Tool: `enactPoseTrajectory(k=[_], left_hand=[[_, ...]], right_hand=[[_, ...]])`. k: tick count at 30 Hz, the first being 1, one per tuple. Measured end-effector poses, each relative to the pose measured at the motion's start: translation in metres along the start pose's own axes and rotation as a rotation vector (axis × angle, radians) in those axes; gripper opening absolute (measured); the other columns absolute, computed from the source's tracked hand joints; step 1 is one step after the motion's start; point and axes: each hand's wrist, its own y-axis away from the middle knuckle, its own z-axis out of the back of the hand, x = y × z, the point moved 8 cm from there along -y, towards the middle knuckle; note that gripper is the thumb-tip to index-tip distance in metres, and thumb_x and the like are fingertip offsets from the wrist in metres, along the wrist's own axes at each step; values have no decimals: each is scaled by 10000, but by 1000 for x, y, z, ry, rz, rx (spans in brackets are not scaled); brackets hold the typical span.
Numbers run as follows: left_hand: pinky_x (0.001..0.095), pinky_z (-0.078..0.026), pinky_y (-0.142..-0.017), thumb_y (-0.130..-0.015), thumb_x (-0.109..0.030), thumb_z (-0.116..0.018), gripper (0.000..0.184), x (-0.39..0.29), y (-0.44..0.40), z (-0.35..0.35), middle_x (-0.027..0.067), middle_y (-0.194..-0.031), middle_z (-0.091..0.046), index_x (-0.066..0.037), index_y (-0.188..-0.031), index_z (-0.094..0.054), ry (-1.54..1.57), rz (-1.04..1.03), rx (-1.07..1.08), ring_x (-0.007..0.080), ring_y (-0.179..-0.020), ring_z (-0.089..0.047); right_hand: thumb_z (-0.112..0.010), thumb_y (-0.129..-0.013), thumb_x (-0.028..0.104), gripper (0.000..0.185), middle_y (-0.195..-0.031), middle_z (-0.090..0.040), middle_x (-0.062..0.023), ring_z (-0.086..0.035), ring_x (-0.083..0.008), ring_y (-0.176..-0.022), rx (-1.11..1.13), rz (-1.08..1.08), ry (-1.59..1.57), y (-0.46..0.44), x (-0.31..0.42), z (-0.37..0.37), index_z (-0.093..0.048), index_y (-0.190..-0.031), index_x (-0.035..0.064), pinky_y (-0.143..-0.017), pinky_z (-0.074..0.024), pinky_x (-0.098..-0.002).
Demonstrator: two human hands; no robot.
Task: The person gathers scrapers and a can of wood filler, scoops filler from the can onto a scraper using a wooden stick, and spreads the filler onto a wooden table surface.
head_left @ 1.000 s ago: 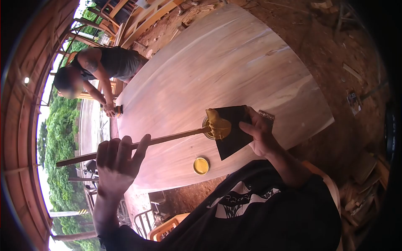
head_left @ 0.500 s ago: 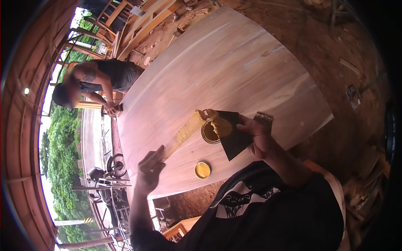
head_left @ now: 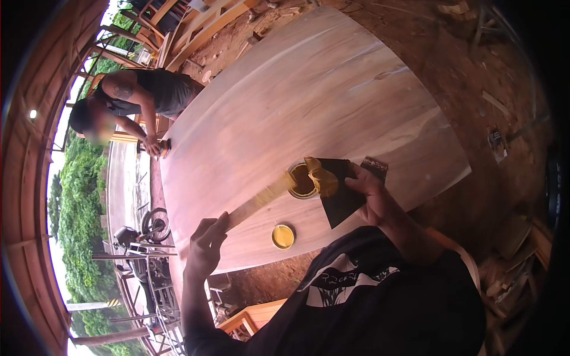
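Observation:
My left hand (head_left: 206, 244) is closed around one end of a flat wooden stirring stick (head_left: 255, 203), smeared with yellow putty toward its far tip. That tip is at the near-left rim of an open can (head_left: 304, 181) with yellow putty on its inner wall. In my right hand (head_left: 369, 193) is a dark, flat spreader blade (head_left: 337, 204), held beside and partly over the can. A thick lump of yellow putty (head_left: 322, 179) clings to the blade's edge nearest the can. Closer to me, the putty-coated lid (head_left: 283, 237) lies on the wooden tabletop (head_left: 309, 107).
A co-worker (head_left: 142, 98) leans over the tabletop's far left edge, hands on a small tool (head_left: 165, 148). A motorcycle (head_left: 148, 255) stands beyond the left edge. Wooden frames (head_left: 208, 29) are behind, and scrap wood lies on the dirt floor (head_left: 451, 71) at right.
The stick's tip has moved off the blade to the can's rim, and less putty is on it. A lump of putty stays on the blade. My left hand has shifted slightly down and left.

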Motion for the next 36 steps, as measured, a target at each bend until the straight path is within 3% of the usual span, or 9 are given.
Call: enactPoseTrajectory(k=[2, 5, 6, 9, 12, 19, 23, 29, 36], left_hand=[[275, -468, -654, -784, 93, -600, 488, 17, 10, -8, 158, -922, -615, 24, -1265, -561, 249, 158, 43, 192, -769, -586], [279, -477, -660, -838, -183, -617, 579, 14, 22, -43, 155, -971, -624, 100, -1319, -463, 827, 129, 116, 175, -816, -601], [288, -477, -662, -827, -288, -640, 683, 17, 26, -56, 154, -974, -632, 111, -1339, -428, 821, 211, 166, 169, -813, -595], [285, -471, -632, -910, -71, -474, 447, 9, 25, -77, 120, -905, -637, 59, -1337, -461, 703, 224, 47, 156, -713, -570], [286, -464, -605, -878, 46, -396, 442, 4, 20, -75, 120, -854, -620, 38, -1307, -498, 422, 112, 37, 165, -653, -548], [281, -458, -594, -812, 74, -428, 471, 6, 25, -48, 110, -782, -586, 32, -1267, -543, 223, 88, 64, 173, -627, -534], [287, -474, -662, -794, 109, -492, 480, 9, 28, -53, 145, -879, -612, 31, -1264, -551, 450, 143, -52, 213, -711, -575], [305, -483, -707, -727, 130, -641, 554, -19, 13, -72, 139, -941, -583, -68, -1243, -605, 275, -6, -227, 246, -770, -578], [320, -497, -665, -676, 160, -658, 598, -7, 30, -64, 121, -922, -571, -89, -1218, -618, 70, -15, -237, 252, -807, -581]], right_hand=[[-453, -936, 54, 406, -1235, -558, -176, -594, -235, -1119, 11, 15, 16, 0, 3, -4, -380, -1324, -37, -987, -490, -351], [-458, -940, 69, 397, -1236, -559, -172, -595, -228, -1118, 13, -6, -4, -2, -2, -5, -393, -1316, -41, -991, -485, -348], [-457, -941, 70, 395, -1235, -561, -171, -595, -227, -1117, 3, -16, -13, -3, -5, -4, -395, -1314, -43, -991, -485, -348], [-455, -941, 71, 389, -1229, -564, -171, -597, -225, -1114, -10, -30, -35, -5, -10, -5, -402, -1308, -48, -987, -487, -348], [-458, -939, 69, 386, -1225, -564, -177, -599, -228, -1110, 21, -14, -31, -4, -3, -12, -403, -1301, -53, -977, -494, -345], [-458, -942, 75, 399, -1230, -555, -189, -596, -240, -1114, 37, 10, -42, -2, 2, -9, -377, -1311, -56, -972, -501, -358], [-469, -941, 78, 385, -1217, -566, -184, -597, -228, -1111, 33, -4, -48, -3, 2, -11, -401, -1295, -57, -975, -495, -344], [-484, -937, 74, 382, -1202, -578, -175, -600, -217, -1103, 35, -61, -87, -10, -19, -10, -417, -1287, -62, -975, -486, -329], [-480, -941, 79, 411, -1235, -550, -188, -594, -225, -1114, 53, -52, -78, 0, -4, -14, -375, -1314, -55, -979, -491, -342]])
